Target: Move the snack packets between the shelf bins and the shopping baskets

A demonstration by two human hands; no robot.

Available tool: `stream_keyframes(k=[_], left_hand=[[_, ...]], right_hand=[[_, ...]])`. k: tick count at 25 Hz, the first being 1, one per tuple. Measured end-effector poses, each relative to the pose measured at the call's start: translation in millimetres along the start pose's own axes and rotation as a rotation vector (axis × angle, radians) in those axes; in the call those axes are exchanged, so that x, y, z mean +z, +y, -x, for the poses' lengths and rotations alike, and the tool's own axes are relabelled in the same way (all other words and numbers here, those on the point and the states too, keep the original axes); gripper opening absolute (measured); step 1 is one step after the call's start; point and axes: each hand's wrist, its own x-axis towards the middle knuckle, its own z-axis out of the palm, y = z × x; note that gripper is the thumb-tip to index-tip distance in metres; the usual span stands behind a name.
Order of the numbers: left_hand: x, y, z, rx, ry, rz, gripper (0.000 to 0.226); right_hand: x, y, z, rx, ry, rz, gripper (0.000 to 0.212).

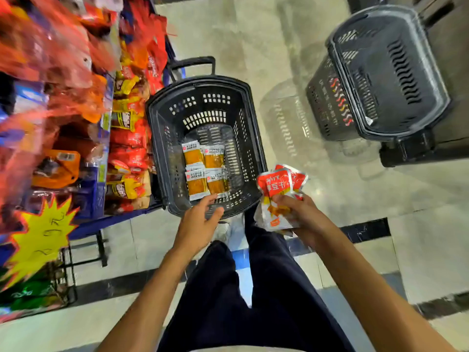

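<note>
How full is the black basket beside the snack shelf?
Nearly empty: the basket holds only four orange packets, lying flat on its floor in a single layer.

A shop aisle: shelf bins [127, 138] crammed with bright snack packets [128, 158], a yellow starburst price tag [38, 240], and 2 black shopping baskets [162, 148] on tiled floor [253, 34].

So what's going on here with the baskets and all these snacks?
A person stands beside the snack shelf, over a black basket on the floor. Their right hand grips a bunch of red-and-white packets, while the open left hand reaches over the basket's near rim, holding nothing. Four orange packets lie flat in the basket's bottom. Another dark basket sits off to the right.
</note>
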Motion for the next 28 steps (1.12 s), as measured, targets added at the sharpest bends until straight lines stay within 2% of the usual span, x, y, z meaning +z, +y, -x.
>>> stream_keyframes(k=[4, 7, 9, 10, 13, 14, 16, 17, 20, 21, 26, 28], left_hand=[[1, 44, 29, 0.202, -0.082, -0.079, 0.038], [27, 82, 43, 0.318, -0.188, -0.141, 0.039], [54, 108, 48, 0.406, -0.257, -0.177, 0.040], [67, 119, 49, 0.434, -0.292, -0.187, 0.040], [119, 158, 49, 0.469, -0.396, -0.234, 0.040], [135, 170, 47, 0.467, -0.410, -0.247, 0.040], [167, 193, 44, 0.457, -0.405, -0.262, 0.040], [179, 201, 43, 0.450, -0.385, -0.260, 0.040], [204, 219, 44, 0.387, -0.313, -0.201, 0.036], [209, 222, 45, 0.350, -0.289, -0.180, 0.035], [221, 240, 21, 0.189, -0.145, -0.079, 0.033], [230, 263, -5, 0.156, -0.105, -0.062, 0.033]], right_hand=[[-33, 49, 81, -0.035, 0.112, -0.257, 0.023], [-67, 89, 132, -0.085, 0.194, -0.417, 0.024], [-93, 110, 155, -0.106, 0.263, -0.490, 0.016], [-105, 118, 162, -0.110, 0.287, -0.529, 0.013], [-154, 131, 176, -0.107, 0.325, -0.625, 0.030], [-171, 130, 176, -0.107, 0.333, -0.648, 0.027], [-211, 119, 175, -0.099, 0.364, -0.667, 0.013], [-229, 111, 174, -0.105, 0.359, -0.661, 0.014], [-276, 73, 170, -0.118, 0.292, -0.621, 0.045], [-289, 57, 167, -0.116, 0.263, -0.599, 0.050], [-332, -39, 126, -0.083, 0.167, -0.496, 0.055], [-347, -81, 99, -0.061, 0.148, -0.416, 0.047]])
